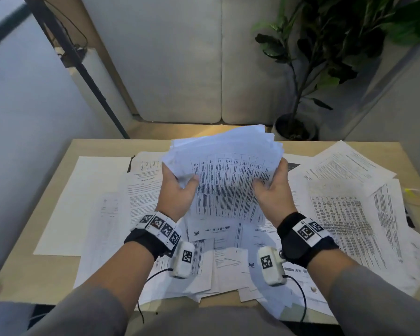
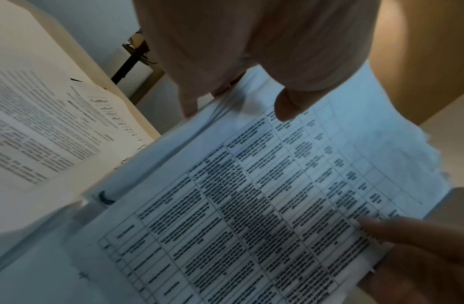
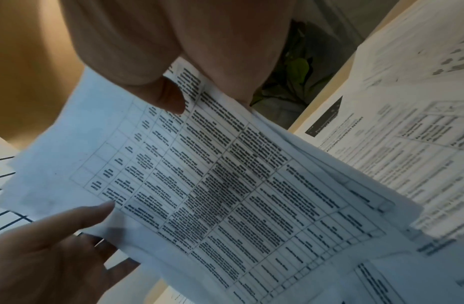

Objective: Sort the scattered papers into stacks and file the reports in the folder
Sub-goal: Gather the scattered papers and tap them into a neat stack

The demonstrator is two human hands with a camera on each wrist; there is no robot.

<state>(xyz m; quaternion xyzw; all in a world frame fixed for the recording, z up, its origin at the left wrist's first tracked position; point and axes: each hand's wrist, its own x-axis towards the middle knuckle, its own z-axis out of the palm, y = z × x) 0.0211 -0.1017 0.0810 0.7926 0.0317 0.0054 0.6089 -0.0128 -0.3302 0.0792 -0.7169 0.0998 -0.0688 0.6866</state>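
Both hands hold up a loose stack of papers (image 1: 226,173) above the middle of the table; the top sheet carries a printed table (image 2: 251,205) (image 3: 212,185). My left hand (image 1: 177,190) grips the stack's left edge, thumb on top. My right hand (image 1: 274,187) grips the right edge the same way. Scattered papers (image 1: 344,214) cover most of the wooden table (image 1: 58,275). A sheet headed as a report (image 1: 143,190) lies left of the hands. A dark edge (image 1: 131,163) peeks out under papers at the back left; I cannot tell whether it is the folder.
A blank white sheet (image 1: 83,204) lies at the table's left. A potted plant (image 1: 298,117) stands behind the far right corner. A padded wall panel (image 1: 180,69) rises behind the table. Cables run from both wrist cameras.
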